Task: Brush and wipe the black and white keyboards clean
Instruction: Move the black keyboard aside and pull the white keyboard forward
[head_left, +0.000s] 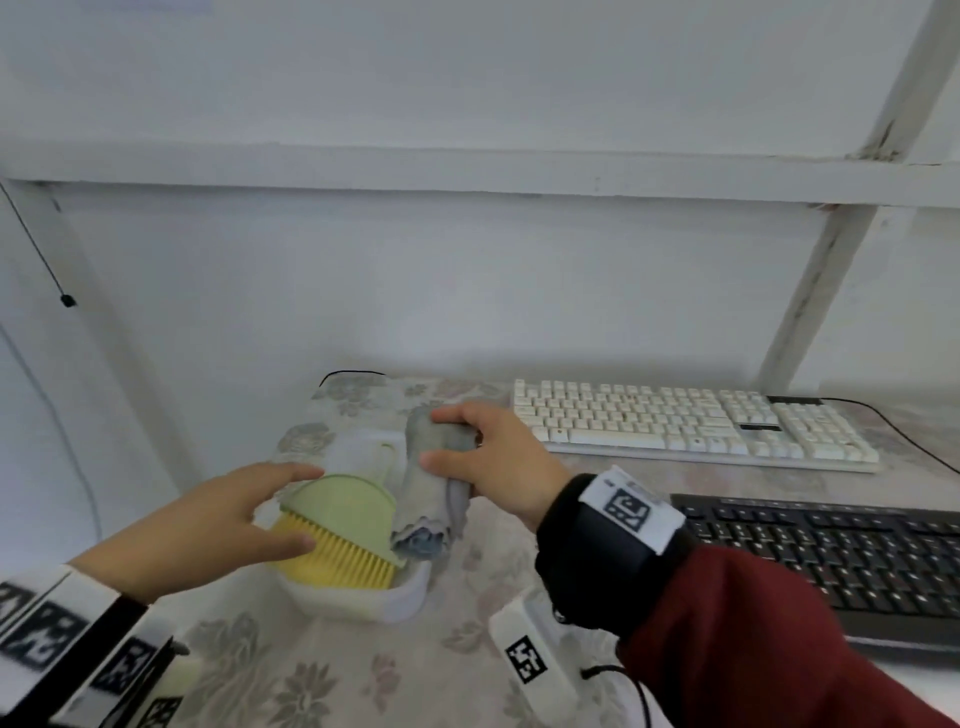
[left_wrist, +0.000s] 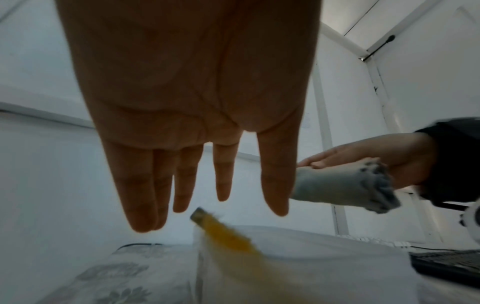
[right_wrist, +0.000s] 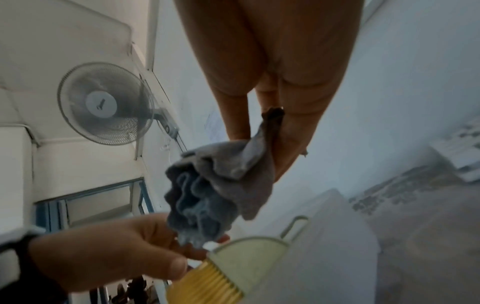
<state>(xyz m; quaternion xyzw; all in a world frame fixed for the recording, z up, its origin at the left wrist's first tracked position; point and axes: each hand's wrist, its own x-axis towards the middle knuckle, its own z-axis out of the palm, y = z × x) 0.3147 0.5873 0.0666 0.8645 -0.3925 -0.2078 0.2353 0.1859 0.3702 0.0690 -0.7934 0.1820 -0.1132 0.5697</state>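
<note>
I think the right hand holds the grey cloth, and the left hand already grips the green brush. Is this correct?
Not quite. The right hand does hold the cloth, but the left hand does not grip the brush: the left wrist view shows its fingers straight and open above it.

A table (head_left: 363, 675) covered with a pale floral cloth is seen against a white wall. Toward its far right corner a white keyboard (head_left: 685, 423) is laid parallel to the far edge. Nearer, along the right edge, a black keyboard (head_left: 841, 561) is laid. Near the far left corner a white tray (head_left: 358, 597) is set on the cloth.
</note>
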